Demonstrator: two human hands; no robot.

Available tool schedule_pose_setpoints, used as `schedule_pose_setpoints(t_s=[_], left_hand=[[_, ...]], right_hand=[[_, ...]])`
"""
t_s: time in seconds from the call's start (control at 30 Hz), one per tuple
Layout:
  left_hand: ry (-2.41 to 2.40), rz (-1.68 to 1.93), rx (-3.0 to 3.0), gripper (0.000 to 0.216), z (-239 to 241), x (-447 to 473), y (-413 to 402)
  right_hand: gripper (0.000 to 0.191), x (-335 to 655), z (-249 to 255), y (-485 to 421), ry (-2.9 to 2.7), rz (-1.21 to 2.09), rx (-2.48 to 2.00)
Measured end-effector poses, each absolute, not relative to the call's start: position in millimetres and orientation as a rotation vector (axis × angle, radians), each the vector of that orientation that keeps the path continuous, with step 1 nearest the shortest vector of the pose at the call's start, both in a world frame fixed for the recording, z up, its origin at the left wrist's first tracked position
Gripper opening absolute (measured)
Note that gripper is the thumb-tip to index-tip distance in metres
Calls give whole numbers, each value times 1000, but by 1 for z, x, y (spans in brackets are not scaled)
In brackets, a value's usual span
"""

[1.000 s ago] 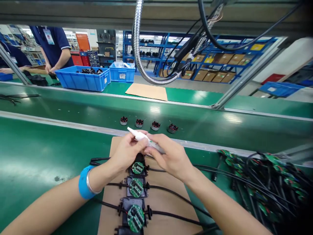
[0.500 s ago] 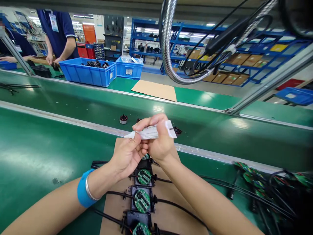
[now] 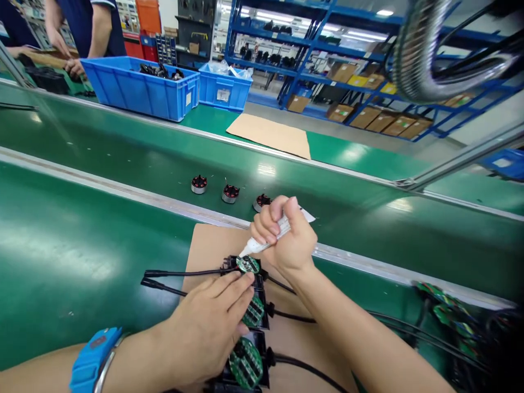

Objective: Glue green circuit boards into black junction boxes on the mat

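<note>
My right hand (image 3: pixel 295 243) is closed around a white squeeze tube (image 3: pixel 257 244), tilted with its nozzle down. The nozzle tip is at the far edge of a round green circuit board (image 3: pixel 249 265) in a black housing; whether it touches cannot be told. My left hand (image 3: pixel 207 325) lies flat with fingers stretched out over the row of housings, fingertips beside that board. Its fingers partly cover a second circuit board (image 3: pixel 254 311). Nearer me is a third circuit board (image 3: pixel 246 363). The housings rest on a cardboard sheet (image 3: pixel 210 240), with black cables running out sideways.
Beyond the metal strip stand three small motor parts, one a silver-rimmed motor part (image 3: pixel 199 184). At right lies a pile of wired circuit boards (image 3: pixel 450 316). Blue bins (image 3: pixel 139 90) and a flat cardboard piece (image 3: pixel 270 134) are across the bench. A co-worker's arms (image 3: pixel 100 30) show at far left.
My left hand has let go of the tube and come down onto the housings. My right hand has tipped the tube nozzle-down and brought it to the far board. The view has shifted.
</note>
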State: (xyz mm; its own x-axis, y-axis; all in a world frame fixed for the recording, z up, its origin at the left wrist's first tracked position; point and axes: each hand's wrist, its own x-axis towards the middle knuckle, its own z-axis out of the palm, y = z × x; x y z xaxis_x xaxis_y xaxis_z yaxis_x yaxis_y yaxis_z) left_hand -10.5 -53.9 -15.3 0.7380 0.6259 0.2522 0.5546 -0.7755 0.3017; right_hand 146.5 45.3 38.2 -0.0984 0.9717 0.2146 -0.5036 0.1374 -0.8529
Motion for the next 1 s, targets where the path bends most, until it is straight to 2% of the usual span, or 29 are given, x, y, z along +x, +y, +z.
schedule_pose_setpoints(t_s=[1.0], left_hand=[[971, 465, 2790, 45, -15, -15, -56]], right_hand=[[39, 155, 40, 27, -1057, 1483, -561]])
